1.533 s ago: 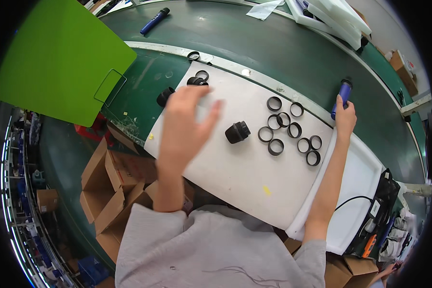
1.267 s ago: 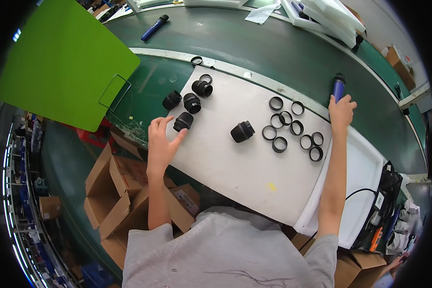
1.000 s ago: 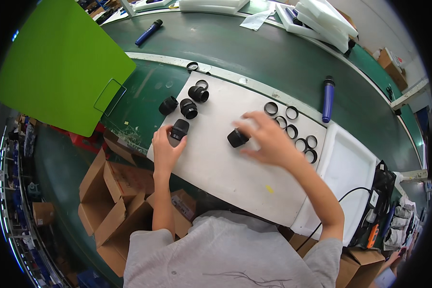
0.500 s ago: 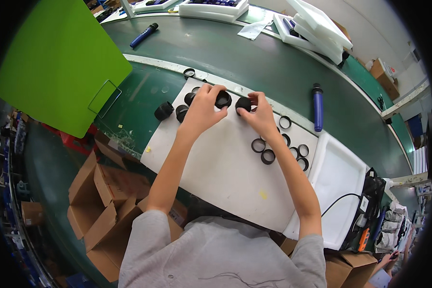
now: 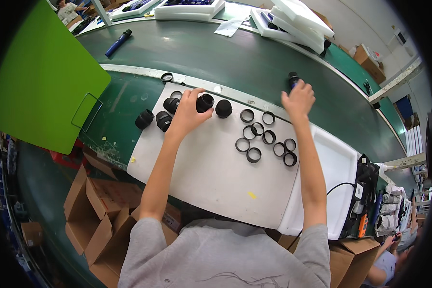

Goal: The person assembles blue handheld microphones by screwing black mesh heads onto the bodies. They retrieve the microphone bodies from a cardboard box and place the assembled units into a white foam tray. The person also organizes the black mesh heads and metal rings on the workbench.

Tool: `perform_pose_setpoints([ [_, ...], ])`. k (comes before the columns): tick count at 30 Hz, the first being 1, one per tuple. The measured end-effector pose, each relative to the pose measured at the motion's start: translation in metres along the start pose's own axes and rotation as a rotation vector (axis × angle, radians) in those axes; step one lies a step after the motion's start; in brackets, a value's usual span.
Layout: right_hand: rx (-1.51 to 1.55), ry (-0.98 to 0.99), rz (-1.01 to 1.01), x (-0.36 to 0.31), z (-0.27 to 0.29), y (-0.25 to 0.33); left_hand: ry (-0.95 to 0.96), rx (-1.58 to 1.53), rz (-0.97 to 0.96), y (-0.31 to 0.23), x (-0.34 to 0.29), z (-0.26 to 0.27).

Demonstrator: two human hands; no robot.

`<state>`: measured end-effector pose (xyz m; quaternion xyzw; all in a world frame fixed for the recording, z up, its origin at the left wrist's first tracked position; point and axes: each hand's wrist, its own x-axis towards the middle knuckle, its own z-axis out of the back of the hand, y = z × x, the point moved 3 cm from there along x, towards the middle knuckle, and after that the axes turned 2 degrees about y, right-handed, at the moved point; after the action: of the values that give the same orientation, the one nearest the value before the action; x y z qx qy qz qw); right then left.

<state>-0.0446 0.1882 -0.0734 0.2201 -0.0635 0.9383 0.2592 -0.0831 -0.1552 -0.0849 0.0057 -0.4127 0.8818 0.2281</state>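
Observation:
My left hand (image 5: 189,115) is closed round a short black microphone head (image 5: 205,102), its hollow end showing, near the far edge of the pale board (image 5: 201,168). Another black microphone head (image 5: 223,109) stands just right of it, apart from both hands. More black heads (image 5: 163,121) sit to the left of that hand, partly behind it. My right hand (image 5: 300,99) reaches over a blue microphone (image 5: 293,79) on the green belt, thumb and fingers apart on either side. The hand hides most of the microphone's body. Several thin black rings (image 5: 269,137) lie on the board's right half.
A white foam tray (image 5: 333,168) borders the board on the right. A green panel (image 5: 48,77) rises at the left, above open cardboard boxes (image 5: 108,197). Across the belt (image 5: 187,45) are another blue microphone (image 5: 118,43) and foam trays (image 5: 189,13). Other people appear at the edges.
My right hand has let go of a black microphone head, left on the board, and moved right to the blue microphone. My left hand keeps its piece. The whole view has shifted.

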Motion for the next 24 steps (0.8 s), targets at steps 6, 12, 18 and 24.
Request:
perform_pose_setpoints([
  [6, 0.144, 0.283, 0.011, 0.027, -0.053, -0.066, -0.083, -0.019, -0.072, 0.009, 0.001, -0.002],
  [12, 0.21, 0.1, -0.162, 0.056, -0.076, -0.08, -0.048, 0.268, -0.137, 0.003, 0.007, 0.001],
  [18, 0.213, 0.186, -0.315, 0.077, -0.093, -0.093, 0.078, 0.357, -0.246, -0.007, 0.016, 0.003],
  [24, 0.163, -0.243, 0.241, 0.051, -0.031, -0.024, 0.179, 0.571, -0.241, -0.015, 0.025, -0.02],
])
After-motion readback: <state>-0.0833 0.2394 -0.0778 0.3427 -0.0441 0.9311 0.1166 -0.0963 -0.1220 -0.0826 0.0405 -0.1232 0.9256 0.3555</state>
